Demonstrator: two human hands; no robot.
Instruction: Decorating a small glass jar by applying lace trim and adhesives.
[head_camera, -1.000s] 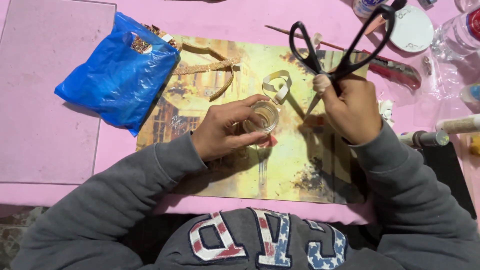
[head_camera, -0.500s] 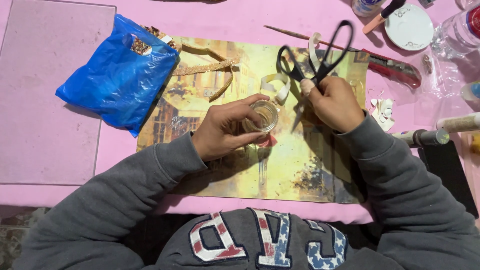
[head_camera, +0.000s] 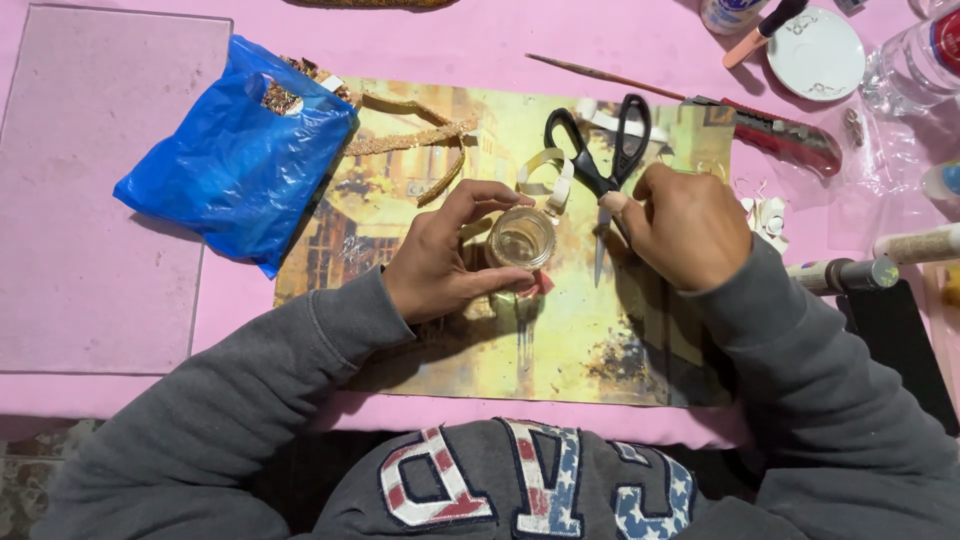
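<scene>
Fingers of left hand (head_camera: 440, 262) grip glass jar (head_camera: 521, 238); right hand (head_camera: 685, 225) hides scissors' (head_camera: 603, 160) blade base.

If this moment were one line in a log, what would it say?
left hand: grips small round glass jar | right hand: rests on black-handled scissors | surface: printed picture sheet on pink table

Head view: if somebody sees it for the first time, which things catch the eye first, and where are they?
In the middle, the left hand holds a small glass jar on a yellow picture sheet. Just to its right, the right hand rests on black scissors lying on the sheet. A bright blue bag lies at upper left on the pink table.
</scene>
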